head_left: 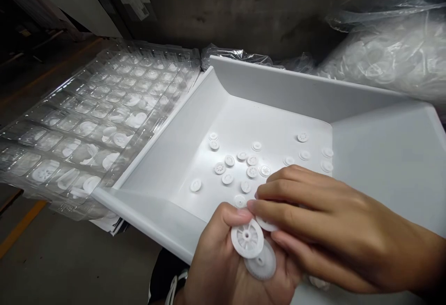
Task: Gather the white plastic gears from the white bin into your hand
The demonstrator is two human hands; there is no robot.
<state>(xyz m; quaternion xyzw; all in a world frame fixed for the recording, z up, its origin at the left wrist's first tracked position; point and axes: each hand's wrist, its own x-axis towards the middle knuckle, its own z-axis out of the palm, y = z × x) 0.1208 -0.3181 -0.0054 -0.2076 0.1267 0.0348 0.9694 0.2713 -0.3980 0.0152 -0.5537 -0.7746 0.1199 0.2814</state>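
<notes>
Three in hand: a spoked wheel (247,238) on top, a toothed disc (262,263) partly under it, a third disc (266,224) half hidden by fingers

Slip risk: the wheel could slide off the palm, since the thumb seems to press its upper edge alone; the overlapped toothed disc could go with it

Left hand (230,272): palm up, cupped, thumb bent over the wheel, holding wheel and toothed disc at the near side of the tray

Right hand (344,226): palm down, in from the right, fingers bunched narrow at the third disc — whether pinching or only touching it, cannot tell; a careless push here could scatter the stack

White tray (146,123): below both hands, sloping walls

Loose wheels (227,178): spread over the tray floor, most in a middle cluster; a dropped piece could get lost among them, being alike in colour

Clear blister trays (75,123): left of the white tray, white pieces in many cells

Plastic bag (390,58): beyond the far wall, right — bulging with pale pieces
</notes>
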